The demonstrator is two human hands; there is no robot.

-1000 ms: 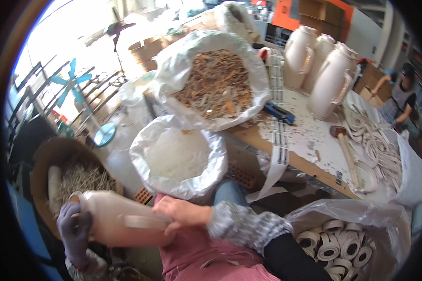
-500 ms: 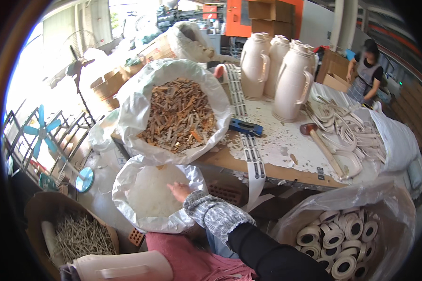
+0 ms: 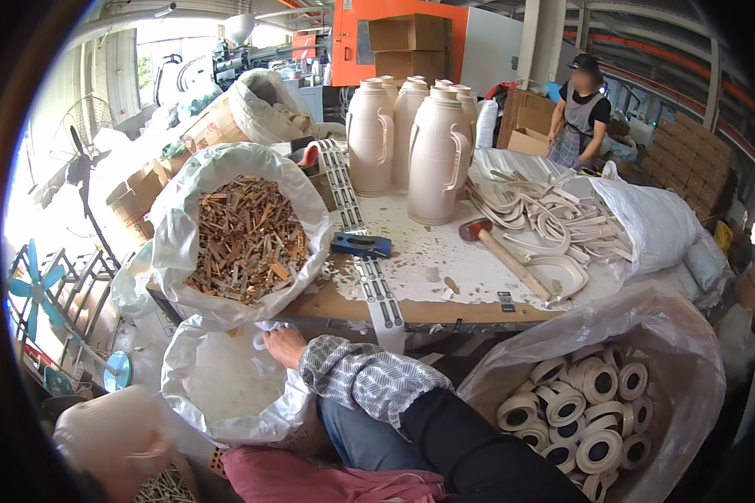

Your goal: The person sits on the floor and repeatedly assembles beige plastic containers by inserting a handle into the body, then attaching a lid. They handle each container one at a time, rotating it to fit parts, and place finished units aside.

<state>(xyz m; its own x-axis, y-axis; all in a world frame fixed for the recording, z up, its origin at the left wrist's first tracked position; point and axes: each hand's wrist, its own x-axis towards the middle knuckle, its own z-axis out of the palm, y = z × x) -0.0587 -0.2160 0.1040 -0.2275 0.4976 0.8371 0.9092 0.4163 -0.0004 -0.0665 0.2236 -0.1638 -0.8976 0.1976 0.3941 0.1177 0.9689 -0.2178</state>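
Workshop, cluttered tabletop (image 3: 445, 277) with beige jugs (image 3: 432, 155). You're now reaching your right hand (image 3: 283, 345) deeper into the white-parts bag (image 3: 226, 390) below the tabletop edge; earlier it was hovering at the rim. Fingers are dipping among the parts, can't tell spread or pinching. Left hand (image 3: 147, 448) is blurred against a beige jug body (image 3: 105, 432), lower left.
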